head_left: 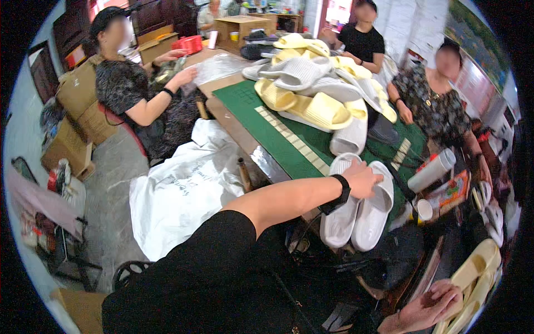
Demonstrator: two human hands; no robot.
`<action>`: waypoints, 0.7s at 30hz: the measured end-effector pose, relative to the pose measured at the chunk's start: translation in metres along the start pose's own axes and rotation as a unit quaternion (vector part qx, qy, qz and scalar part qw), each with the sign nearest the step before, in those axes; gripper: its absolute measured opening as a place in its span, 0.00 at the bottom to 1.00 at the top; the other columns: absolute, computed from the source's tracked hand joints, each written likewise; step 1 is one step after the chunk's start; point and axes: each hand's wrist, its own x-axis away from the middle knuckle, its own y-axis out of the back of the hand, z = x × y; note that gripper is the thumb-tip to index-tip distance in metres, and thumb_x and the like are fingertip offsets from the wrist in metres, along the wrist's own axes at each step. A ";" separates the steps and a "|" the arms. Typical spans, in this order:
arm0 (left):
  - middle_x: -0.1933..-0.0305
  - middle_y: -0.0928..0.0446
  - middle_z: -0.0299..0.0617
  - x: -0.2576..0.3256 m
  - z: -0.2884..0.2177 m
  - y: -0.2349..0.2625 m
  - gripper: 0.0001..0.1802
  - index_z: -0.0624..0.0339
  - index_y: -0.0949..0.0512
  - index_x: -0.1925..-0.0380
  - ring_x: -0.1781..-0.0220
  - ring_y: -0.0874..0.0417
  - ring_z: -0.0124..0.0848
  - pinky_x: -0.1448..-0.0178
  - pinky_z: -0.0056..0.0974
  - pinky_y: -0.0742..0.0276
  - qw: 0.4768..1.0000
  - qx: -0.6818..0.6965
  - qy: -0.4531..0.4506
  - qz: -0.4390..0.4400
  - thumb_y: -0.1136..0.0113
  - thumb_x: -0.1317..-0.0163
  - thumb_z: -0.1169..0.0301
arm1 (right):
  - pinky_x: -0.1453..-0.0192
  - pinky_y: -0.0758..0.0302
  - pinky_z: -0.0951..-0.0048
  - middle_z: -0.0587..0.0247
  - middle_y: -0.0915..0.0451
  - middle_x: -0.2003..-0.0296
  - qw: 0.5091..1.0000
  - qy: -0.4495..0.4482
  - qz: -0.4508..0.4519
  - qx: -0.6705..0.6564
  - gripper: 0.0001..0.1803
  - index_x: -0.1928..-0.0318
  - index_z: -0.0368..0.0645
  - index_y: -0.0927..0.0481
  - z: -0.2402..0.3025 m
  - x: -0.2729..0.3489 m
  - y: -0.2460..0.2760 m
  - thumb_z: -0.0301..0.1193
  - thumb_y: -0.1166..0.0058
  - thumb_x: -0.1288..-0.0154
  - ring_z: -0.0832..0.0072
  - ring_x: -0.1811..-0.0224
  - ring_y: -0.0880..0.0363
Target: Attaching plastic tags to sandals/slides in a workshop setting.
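a: where's the left hand (364,179) right now?

b: laid flat on a pair of white slippers (359,209) at the near edge of the green mat (267,125). the palm and fingers press down across both straps, spread fairly wide, not curled round anything. there's a black wristband (340,192) just behind it.

a: and the right hand (425,309)?

b: low at the near right, fingers closed on the edge of a pale yellow slipper (473,281). it's close to the rim of the view, so i can't tell how firm that grip is.

a: how would the white pair handle?

b: they look like moulded foam, so i'd judge them light, springy and a bit bendy, with nothing fragile about them. the ribbed strap should give some friction. pinching both straps together, or gripping the two soles side by side at the middle, looks the steadiest hold.

a: what's around them?

b: a heap of yellow and white slippers (314,83) further off on the mat, a white cylinder (433,170) lying just right of the pair, and a big white plastic bag (183,189) on the floor to the left. three other people sit round the far side of the table (233,125); one at the far left handles a clear bag (219,67).
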 end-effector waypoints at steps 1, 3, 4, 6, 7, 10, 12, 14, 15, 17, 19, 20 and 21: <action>0.58 0.19 0.51 0.008 -0.002 0.009 0.32 0.45 0.26 0.41 0.47 0.22 0.53 0.47 0.63 0.32 1.000 0.003 0.001 -0.008 0.37 0.49 0.57 | 0.67 0.41 0.73 0.67 0.39 0.77 1.000 -0.013 0.011 -0.005 0.08 0.65 0.42 0.31 0.004 0.000 -0.009 0.29 0.54 0.24 0.76 0.74 0.42; 0.59 0.19 0.50 0.030 0.008 0.031 0.32 0.45 0.26 0.41 0.47 0.22 0.52 0.47 0.62 0.33 0.999 -0.023 -0.001 -0.033 0.37 0.50 0.57 | 0.67 0.37 0.70 0.64 0.34 0.77 0.999 -0.029 0.024 -0.018 0.08 0.65 0.43 0.28 0.005 0.001 -0.019 0.30 0.52 0.24 0.72 0.75 0.38; 0.59 0.19 0.49 0.043 0.015 0.044 0.32 0.45 0.26 0.41 0.47 0.22 0.50 0.47 0.62 0.33 0.998 -0.040 -0.017 -0.055 0.37 0.50 0.57 | 0.69 0.40 0.72 0.65 0.37 0.79 0.999 -0.035 0.011 -0.018 0.08 0.66 0.43 0.29 0.003 0.001 -0.022 0.29 0.52 0.25 0.74 0.77 0.39; 0.58 0.20 0.48 0.062 0.041 0.070 0.33 0.44 0.26 0.41 0.47 0.22 0.48 0.46 0.61 0.33 0.987 -0.076 -0.016 -0.139 0.37 0.52 0.57 | 0.71 0.43 0.75 0.67 0.39 0.81 0.999 -0.042 -0.006 -0.010 0.08 0.67 0.42 0.30 -0.001 0.003 -0.025 0.27 0.51 0.25 0.76 0.78 0.41; 0.57 0.20 0.48 0.073 0.053 0.095 0.33 0.43 0.26 0.40 0.47 0.23 0.48 0.46 0.60 0.33 0.983 -0.096 0.016 -0.159 0.36 0.51 0.57 | 0.71 0.42 0.75 0.67 0.40 0.81 0.998 -0.063 -0.006 -0.014 0.09 0.67 0.42 0.30 -0.003 0.004 -0.026 0.27 0.52 0.25 0.77 0.78 0.41; 0.53 0.22 0.52 0.090 0.111 0.157 0.35 0.42 0.28 0.38 0.41 0.28 0.52 0.39 0.66 0.37 0.952 -0.142 0.128 -0.237 0.38 0.51 0.59 | 0.71 0.45 0.74 0.70 0.44 0.80 0.995 -0.095 0.010 0.006 0.16 0.72 0.44 0.36 -0.012 0.008 -0.030 0.30 0.54 0.24 0.78 0.78 0.46; 0.46 0.26 0.55 0.099 0.155 0.183 0.35 0.42 0.28 0.37 0.37 0.31 0.55 0.37 0.68 0.38 0.922 -0.141 0.174 -0.317 0.37 0.50 0.57 | 0.69 0.44 0.77 0.70 0.43 0.76 0.989 -0.140 0.039 -0.017 0.08 0.63 0.41 0.32 -0.036 0.011 -0.007 0.28 0.56 0.23 0.81 0.73 0.45; 0.40 0.30 0.57 0.103 0.181 0.188 0.36 0.43 0.29 0.36 0.33 0.36 0.59 0.35 0.71 0.41 0.906 -0.155 0.282 -0.276 0.36 0.48 0.53 | 0.69 0.43 0.79 0.69 0.41 0.76 0.985 -0.153 0.059 -0.059 0.07 0.61 0.40 0.32 -0.044 0.014 -0.006 0.28 0.56 0.23 0.82 0.73 0.42; 0.38 0.32 0.60 0.107 0.193 0.180 0.37 0.42 0.30 0.36 0.32 0.38 0.62 0.34 0.72 0.42 0.910 -0.127 0.307 -0.248 0.35 0.48 0.52 | 0.69 0.42 0.79 0.69 0.40 0.76 0.984 -0.148 0.081 -0.049 0.06 0.61 0.40 0.31 -0.045 0.016 -0.009 0.28 0.56 0.23 0.82 0.73 0.42; 0.37 0.35 0.66 0.112 0.209 0.164 0.39 0.42 0.33 0.34 0.31 0.41 0.67 0.34 0.73 0.42 0.912 -0.076 0.360 -0.180 0.33 0.47 0.51 | 0.69 0.40 0.80 0.69 0.39 0.75 0.985 -0.153 0.075 -0.015 0.06 0.60 0.39 0.31 -0.044 0.022 -0.017 0.27 0.55 0.23 0.82 0.73 0.40; 0.40 0.35 0.72 0.115 0.220 0.143 0.42 0.46 0.36 0.32 0.36 0.35 0.69 0.34 0.65 0.37 0.912 -0.065 0.348 -0.208 0.31 0.48 0.53 | 0.70 0.40 0.79 0.69 0.39 0.76 0.985 -0.146 0.089 0.006 0.06 0.60 0.39 0.31 -0.042 0.023 -0.017 0.27 0.55 0.23 0.82 0.73 0.40; 0.41 0.34 0.73 0.115 0.222 0.135 0.43 0.48 0.37 0.32 0.39 0.32 0.69 0.35 0.62 0.35 0.917 -0.051 0.327 -0.221 0.31 0.48 0.54 | 0.70 0.40 0.79 0.69 0.39 0.76 0.984 -0.140 0.105 0.029 0.05 0.60 0.39 0.31 -0.038 0.023 -0.014 0.27 0.55 0.23 0.82 0.73 0.40; 0.44 0.32 0.75 0.110 0.223 0.128 0.44 0.55 0.38 0.31 0.43 0.29 0.68 0.36 0.57 0.32 0.918 -0.089 0.320 -0.215 0.32 0.47 0.56 | 0.70 0.40 0.79 0.69 0.39 0.76 0.986 -0.135 0.093 0.045 0.05 0.60 0.39 0.31 -0.034 0.022 -0.011 0.27 0.55 0.23 0.82 0.73 0.40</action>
